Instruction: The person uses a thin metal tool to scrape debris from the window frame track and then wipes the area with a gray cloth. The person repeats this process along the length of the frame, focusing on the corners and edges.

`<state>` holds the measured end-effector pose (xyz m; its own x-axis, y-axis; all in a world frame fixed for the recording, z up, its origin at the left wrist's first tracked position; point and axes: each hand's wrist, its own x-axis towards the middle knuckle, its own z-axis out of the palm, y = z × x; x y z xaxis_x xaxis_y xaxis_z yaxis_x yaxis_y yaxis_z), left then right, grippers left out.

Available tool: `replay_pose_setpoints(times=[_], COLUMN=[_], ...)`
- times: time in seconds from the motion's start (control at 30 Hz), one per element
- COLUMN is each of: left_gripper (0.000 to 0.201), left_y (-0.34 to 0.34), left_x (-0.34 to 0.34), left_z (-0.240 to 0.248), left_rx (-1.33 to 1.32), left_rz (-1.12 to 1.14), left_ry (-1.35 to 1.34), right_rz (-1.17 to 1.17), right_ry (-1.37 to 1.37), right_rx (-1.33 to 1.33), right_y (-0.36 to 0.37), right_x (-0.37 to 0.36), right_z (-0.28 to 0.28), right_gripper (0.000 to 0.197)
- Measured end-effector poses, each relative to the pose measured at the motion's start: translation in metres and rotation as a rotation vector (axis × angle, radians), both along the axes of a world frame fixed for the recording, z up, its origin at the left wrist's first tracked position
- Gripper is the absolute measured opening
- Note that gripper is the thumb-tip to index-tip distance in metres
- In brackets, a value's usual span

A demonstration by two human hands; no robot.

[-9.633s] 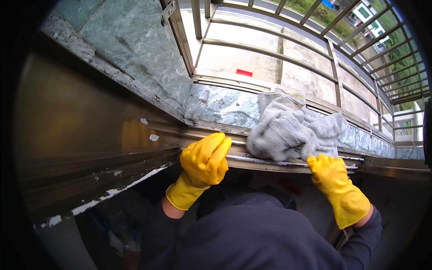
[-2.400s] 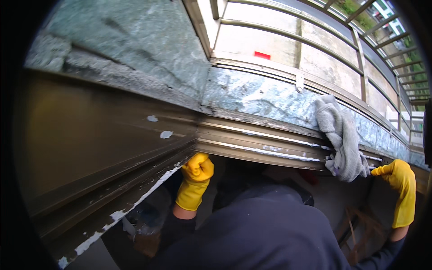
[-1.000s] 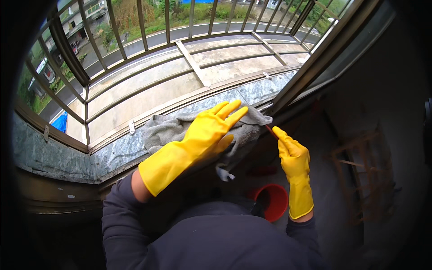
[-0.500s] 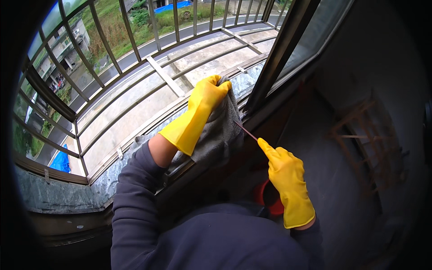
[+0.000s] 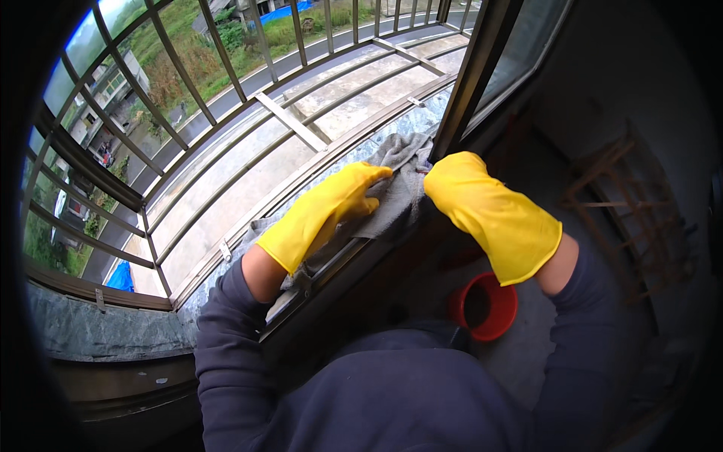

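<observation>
I wear yellow rubber gloves on both hands. A grey cloth [image 5: 399, 192] lies bunched over the stone windowsill and the window track, close to the upright frame. Over the cloth's left part is my left hand [image 5: 343, 200], its thumb and fingers apart. My right hand [image 5: 467, 188] is closed at the cloth's right edge, beside the foot of the window frame [image 5: 476, 83]. The thin reddish-brown rod it held half a second ago is now almost wholly hidden by the glove and cloth.
Beyond the sill stands a metal window guard [image 5: 226, 162] with bars, over a pale ledge. A red bucket [image 5: 503, 309] is on the floor below my right forearm. A wooden frame [image 5: 629, 203] leans at the far right. The sliding window pane [image 5: 527, 53] is at upper right.
My left hand has let go of the lifted cloth, which now lies lower on the sill. My right hand has moved up and in to the cloth, turning over. More of the bucket shows.
</observation>
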<state>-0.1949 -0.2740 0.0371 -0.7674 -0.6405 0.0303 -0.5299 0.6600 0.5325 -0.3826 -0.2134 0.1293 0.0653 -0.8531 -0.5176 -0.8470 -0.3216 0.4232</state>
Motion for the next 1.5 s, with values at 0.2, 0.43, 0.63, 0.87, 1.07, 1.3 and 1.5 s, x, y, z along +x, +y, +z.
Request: replay_pose_setpoints(times=[0.2,0.43,0.63,0.87,1.07,1.3,1.5], left_gripper=[0.053,0.070,0.072,0.049,0.031,0.038,0.047], left_y=[0.043,0.068,0.086,0.099,0.113,0.156,0.193], left_x=[0.048,0.061,0.109,0.138,0.074,0.068,0.114], left_z=[-0.005,0.007,0.039,0.035,0.065,0.032,0.005], left_rx=[0.181,0.079,0.253,0.576,0.528,0.026,-0.372], left_rz=[0.223,0.191,0.084,0.191,0.475,0.439,0.625], left_ry=[0.021,0.019,-0.310,0.186,0.670,0.624,0.368], right_rz=[0.053,0.405,0.456,0.202,0.138,0.033,0.039], right_ry=[0.261,-0.210,-0.551,-0.718,-0.166,0.201,0.287], right_rx=[0.037,-0.348,-0.175,-0.036,-0.066,-0.021,-0.142], right_y=[-0.031,0.072,0.127,0.113,0.066,-0.009,-0.034], right_x=[0.030,0.048,0.094,0.062,0.042,0.056,0.077], right_z=[0.013,-0.030,-0.032,-0.026,0.000,0.045,0.076], right_gripper=[0.035,0.030,0.045,0.050,0.036,0.034,0.023])
